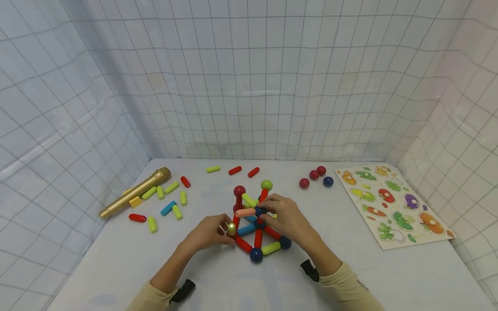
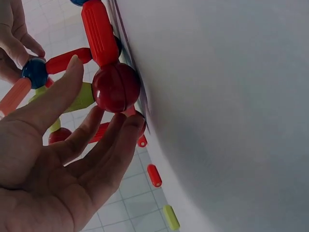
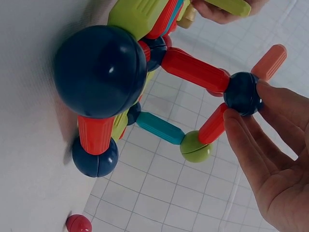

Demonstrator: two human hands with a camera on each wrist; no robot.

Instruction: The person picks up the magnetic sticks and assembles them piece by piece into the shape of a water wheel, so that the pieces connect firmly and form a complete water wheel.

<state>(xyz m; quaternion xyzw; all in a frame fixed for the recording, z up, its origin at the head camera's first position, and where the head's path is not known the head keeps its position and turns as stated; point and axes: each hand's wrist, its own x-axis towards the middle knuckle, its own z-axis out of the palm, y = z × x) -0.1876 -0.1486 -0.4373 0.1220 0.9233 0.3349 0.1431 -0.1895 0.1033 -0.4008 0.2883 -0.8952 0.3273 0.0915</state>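
A frame of magnetic sticks and balls stands on the table, with red, blue and yellow-green sticks (image 1: 271, 248) low down. My right hand (image 1: 285, 216) pinches a dark blue ball (image 3: 241, 94) at its top between thumb and fingers. From that ball a salmon stick (image 1: 246, 212) juts to the left, and red sticks (image 3: 195, 70) join it to the frame. At the frame's left side, my left hand (image 1: 210, 231) curls round a dark red ball (image 2: 116, 87), fingertips against its underside. A yellow-green stick (image 1: 231, 229) rises from that ball, beside the left thumb.
Loose sticks (image 1: 171, 187) and a gold toy microphone (image 1: 136, 192) lie to the left. More sticks (image 1: 235, 170) lie at the back. Loose balls (image 1: 304, 183) sit at the back right, near a vegetable puzzle board (image 1: 377, 229). Gridded white sheets (image 1: 264, 86) enclose the table.
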